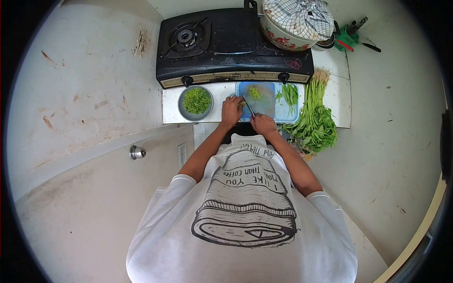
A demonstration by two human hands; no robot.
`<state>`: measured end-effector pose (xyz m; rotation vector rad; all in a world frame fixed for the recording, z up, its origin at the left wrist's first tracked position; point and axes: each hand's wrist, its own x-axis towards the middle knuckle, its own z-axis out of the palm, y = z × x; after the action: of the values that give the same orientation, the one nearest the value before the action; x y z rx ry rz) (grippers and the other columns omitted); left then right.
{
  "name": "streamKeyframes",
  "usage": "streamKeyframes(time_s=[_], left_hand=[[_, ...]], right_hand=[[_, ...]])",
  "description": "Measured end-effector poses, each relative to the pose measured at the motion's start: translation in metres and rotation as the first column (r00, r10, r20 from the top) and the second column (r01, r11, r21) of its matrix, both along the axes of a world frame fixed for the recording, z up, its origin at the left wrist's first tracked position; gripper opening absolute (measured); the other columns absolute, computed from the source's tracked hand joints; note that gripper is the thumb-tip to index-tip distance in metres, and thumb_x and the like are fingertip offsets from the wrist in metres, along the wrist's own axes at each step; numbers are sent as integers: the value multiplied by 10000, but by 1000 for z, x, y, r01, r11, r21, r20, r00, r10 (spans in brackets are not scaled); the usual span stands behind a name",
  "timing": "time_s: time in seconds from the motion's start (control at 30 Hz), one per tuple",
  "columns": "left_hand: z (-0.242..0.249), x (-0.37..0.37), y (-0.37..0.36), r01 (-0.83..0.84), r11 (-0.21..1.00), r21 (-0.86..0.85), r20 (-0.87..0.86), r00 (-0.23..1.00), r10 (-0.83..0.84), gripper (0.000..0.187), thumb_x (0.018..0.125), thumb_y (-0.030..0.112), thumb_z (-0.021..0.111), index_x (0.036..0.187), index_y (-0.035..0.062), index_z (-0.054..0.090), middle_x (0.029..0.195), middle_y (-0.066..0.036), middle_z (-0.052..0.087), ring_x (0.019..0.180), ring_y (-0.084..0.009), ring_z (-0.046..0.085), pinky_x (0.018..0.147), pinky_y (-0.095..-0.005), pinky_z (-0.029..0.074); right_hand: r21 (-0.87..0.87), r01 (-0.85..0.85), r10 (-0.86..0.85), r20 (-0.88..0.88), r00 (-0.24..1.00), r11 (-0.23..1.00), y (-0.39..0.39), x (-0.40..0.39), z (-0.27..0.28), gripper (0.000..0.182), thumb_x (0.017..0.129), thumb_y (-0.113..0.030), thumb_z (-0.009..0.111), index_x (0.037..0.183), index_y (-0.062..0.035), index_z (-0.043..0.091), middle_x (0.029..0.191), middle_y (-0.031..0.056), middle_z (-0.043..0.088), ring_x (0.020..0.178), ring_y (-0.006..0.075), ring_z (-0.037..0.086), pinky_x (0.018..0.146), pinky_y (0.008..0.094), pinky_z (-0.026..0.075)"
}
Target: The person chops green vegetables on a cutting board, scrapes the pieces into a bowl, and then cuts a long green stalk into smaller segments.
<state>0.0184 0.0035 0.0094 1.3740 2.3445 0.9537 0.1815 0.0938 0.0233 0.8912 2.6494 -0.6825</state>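
Note:
My right hand [264, 125] is closed around the handle of a knife [247, 104], its blade angled up and left over a blue cutting board [265, 107]. My left hand [231, 111] has its fingers bent together at the board's left side, close to the blade; what they hold is too small to make out. Finely chopped greens [255, 93] lie on the board beyond the knife tip. Long green leaves [290, 94] rest on the light blue tray [282, 116] to the right. Left of my hands, a grey bowl [180, 109] contains chopped greens [197, 100].
A large bunch of leafy stems [317, 115] hangs over the counter's front edge at right. Behind the board stands a black gas stove [231, 40] bearing a cloth-covered pot [288, 40]. A green basket [347, 40] with utensils is at back right. Walls flank both sides.

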Motion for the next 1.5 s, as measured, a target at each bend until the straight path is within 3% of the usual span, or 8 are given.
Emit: streamKeyframes(time_s=[0.2, 0.47, 0.57, 0.77, 0.97, 1.37, 1.5], left_hand=[[-8, 0, 1, 26, 992, 124, 53, 998, -33, 166, 804, -15, 669, 964, 29, 685, 921, -177, 639, 901, -390, 612, 825, -484, 500], [-8, -2, 0, 36, 997, 70, 108, 993, -43, 197, 807, -13, 658, 1000, 18, 686, 933, -195, 629, 927, -409, 620, 826, -482, 506], [-6, -2, 1, 41, 997, 66, 84, 995, -46, 179, 811, -9, 659, 987, 15, 685, 924, -195, 624, 931, -409, 617, 835, -480, 504], [-5, -1, 1, 16, 997, 79, 116, 993, -25, 185, 815, -8, 655, 996, 10, 687, 929, -194, 626, 926, -412, 610, 842, -478, 497], [-8, -1, 1, 12, 996, 88, 110, 994, -22, 191, 803, -17, 657, 989, 8, 693, 932, -196, 633, 925, -411, 615, 842, -477, 497], [-16, -2, 1, -19, 995, 98, 139, 990, 5, 128, 818, 8, 699, 945, 5, 686, 888, -173, 625, 874, -374, 624, 799, -456, 506], [-13, -1, 1, -20, 996, 92, 117, 993, 9, 131, 811, 2, 693, 942, 2, 686, 883, -173, 621, 872, -377, 621, 799, -457, 503]], right_hand=[[13, -13, 14, -83, 996, 1000, 1, -6, -7, 442, 1026, -361, 489, 920, 3, 716, 846, 233, 733, 818, 399, 732, 782, 496, 580], [-19, 71, -72, -38, 997, 997, 5, 1, -7, 452, 1024, -372, 491, 938, 12, 712, 871, 247, 727, 831, 427, 716, 806, 512, 569], [-36, 12, -16, -99, 995, 999, 2, 4, -15, 452, 1026, -373, 485, 954, 14, 707, 867, 262, 720, 837, 436, 711, 807, 512, 568], [-75, 7, -8, -15, 1000, 997, 2, 0, -3, 454, 1030, -377, 478, 975, 16, 698, 877, 260, 722, 845, 436, 711, 809, 515, 565], [-50, -17, 13, -91, 996, 999, 5, -11, -13, 468, 1037, -381, 461, 927, -3, 716, 880, 258, 723, 840, 433, 711, 812, 518, 560], [-70, -26, 28, 35, 999, 997, 9, -1, 5, 457, 1030, -376, 471, 963, 1, 720, 890, 251, 727, 862, 419, 714, 832, 513, 557], [-56, -26, 23, -49, 999, 998, 10, -8, -4, 465, 1032, -377, 466, 955, 6, 718, 884, 254, 725, 849, 420, 716, 806, 517, 562]])
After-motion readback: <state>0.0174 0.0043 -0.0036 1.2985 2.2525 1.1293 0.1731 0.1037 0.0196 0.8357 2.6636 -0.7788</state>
